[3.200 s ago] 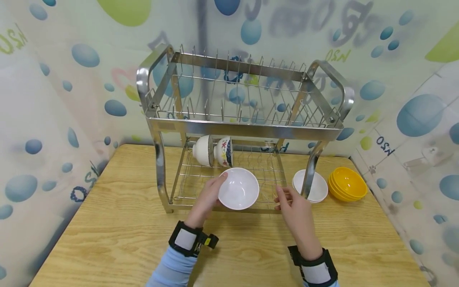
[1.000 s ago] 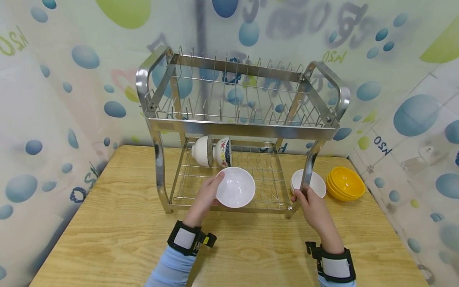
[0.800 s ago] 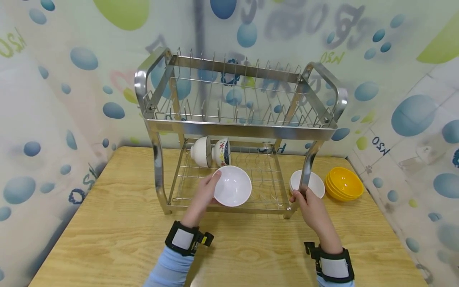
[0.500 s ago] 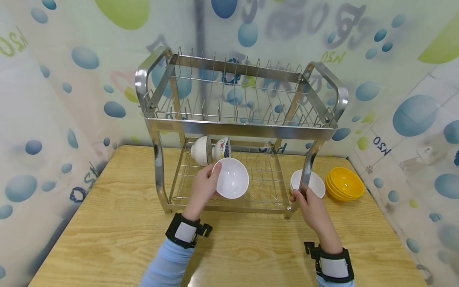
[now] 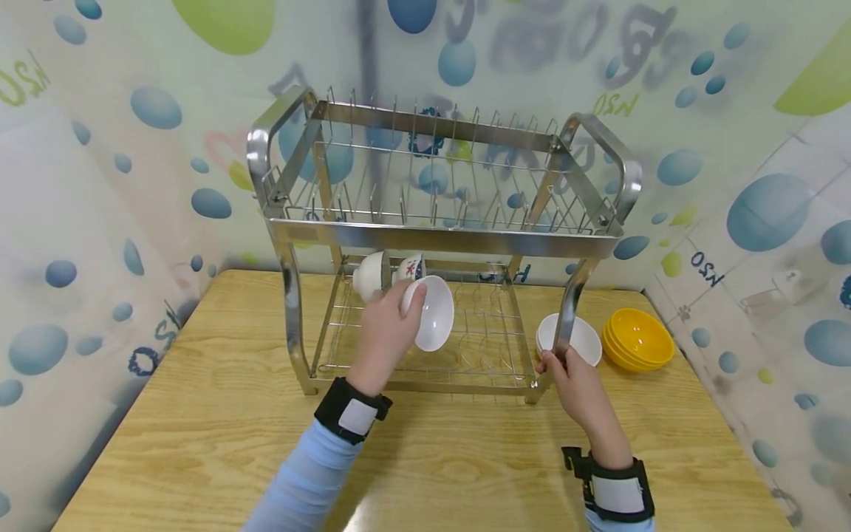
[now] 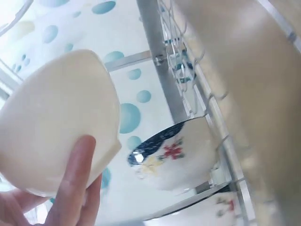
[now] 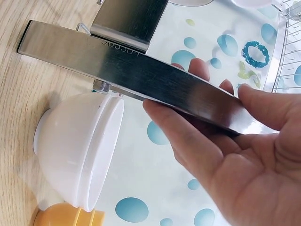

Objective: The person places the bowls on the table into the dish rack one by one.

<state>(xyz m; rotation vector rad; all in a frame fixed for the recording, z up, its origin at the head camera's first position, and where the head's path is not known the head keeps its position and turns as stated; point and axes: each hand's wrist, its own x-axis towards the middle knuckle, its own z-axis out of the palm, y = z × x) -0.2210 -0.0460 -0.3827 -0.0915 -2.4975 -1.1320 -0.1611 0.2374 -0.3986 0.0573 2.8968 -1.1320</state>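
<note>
My left hand (image 5: 385,332) grips a plain white bowl (image 5: 436,316) by its rim, thumb on the inner side, over the rack's lower tier. The bowl is tilted, its mouth facing right; in the left wrist view the bowl's outside (image 6: 61,117) shows with fingers on it. Just behind it, a flowered bowl (image 6: 174,155) stands on edge, partly hidden by the hand in the head view. Left of that is another white bowl (image 5: 372,276), also on edge. My right hand (image 5: 580,388) holds the front right leg of the steel dish rack (image 7: 141,75), fingers curled round it.
Nested white bowls (image 5: 585,341) stand right of the rack leg, close to my right hand. Beside them is a stack of yellow bowls (image 5: 641,338). The rack's upper tier (image 5: 445,236) overhangs the lower wire shelf (image 5: 485,325). A patterned curtain hangs behind the wooden table (image 5: 199,414).
My left hand has moved up and back into the rack, turning the white bowl from facing up to facing right. My right hand has gone from beside the leg to holding it.
</note>
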